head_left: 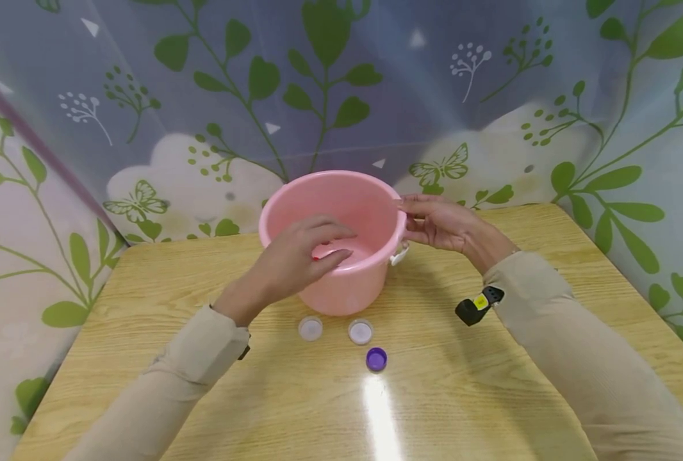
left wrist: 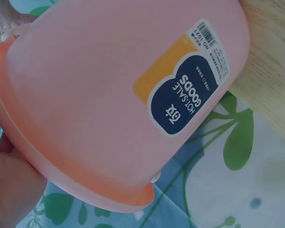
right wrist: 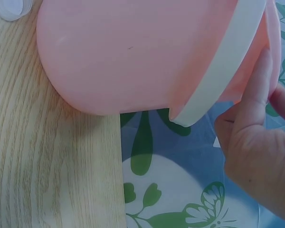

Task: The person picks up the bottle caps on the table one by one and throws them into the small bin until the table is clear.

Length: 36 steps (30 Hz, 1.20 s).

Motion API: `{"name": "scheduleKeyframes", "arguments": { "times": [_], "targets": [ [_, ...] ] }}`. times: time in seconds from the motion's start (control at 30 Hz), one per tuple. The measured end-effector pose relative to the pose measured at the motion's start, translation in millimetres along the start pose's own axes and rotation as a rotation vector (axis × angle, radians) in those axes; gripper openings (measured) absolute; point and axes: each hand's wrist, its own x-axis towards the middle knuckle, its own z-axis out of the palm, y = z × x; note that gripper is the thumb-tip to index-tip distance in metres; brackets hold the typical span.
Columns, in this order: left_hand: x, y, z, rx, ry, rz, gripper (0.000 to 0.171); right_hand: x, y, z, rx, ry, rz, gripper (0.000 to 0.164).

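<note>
A pink bucket (head_left: 341, 288) stands upright on the wooden table, with a white handle (right wrist: 223, 71) hanging at its side. My right hand (head_left: 442, 223) holds its rim at the right, with one finger under the lip outside. My left hand (head_left: 295, 259) reaches over the near left rim, fingers loosely bent above the opening. A small red thing (head_left: 316, 258) shows between left thumb and fingers, mostly hidden by the hand. In front of the bucket lie two whitish round lids, one at left (head_left: 310, 328) and one at right (head_left: 361, 331), and a purple cap (head_left: 377, 359).
The wooden table (head_left: 203, 384) reaches back to a leaf-patterned curtain (head_left: 330, 96) right behind the bucket. A printed label (left wrist: 185, 90) is on the bucket's side. A black strap end with a yellow tag (head_left: 478, 303) hangs from the right wrist.
</note>
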Motion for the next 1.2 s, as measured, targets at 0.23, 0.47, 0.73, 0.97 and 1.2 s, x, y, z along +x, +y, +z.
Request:
{"name": "scheduleKeyframes", "arguments": {
  "times": [0.23,0.47,0.73,0.97,1.2],
  "targets": [
    [-16.0,16.5,-3.8,0.146,0.199,0.152,0.017,0,1,2,-0.010,0.012,0.003,0.037],
    [-41.7,32.2,-8.6,0.175,0.263,0.263,0.013,-1,0,2,-0.002,0.010,-0.003,0.035],
    [-80.1,35.2,9.2,0.205,0.134,0.254,0.016,-2,0,2,0.007,-0.004,-0.004,0.039],
    [-107.7,10.6,33.4,0.252,-0.102,0.049,0.019,-1,1,1,0.015,0.000,0.002,0.037],
    [-123.1,-9.6,51.2,0.301,-0.300,-0.052,0.026,1,2,0,0.023,-0.004,-0.001,0.036]
  ]
}}
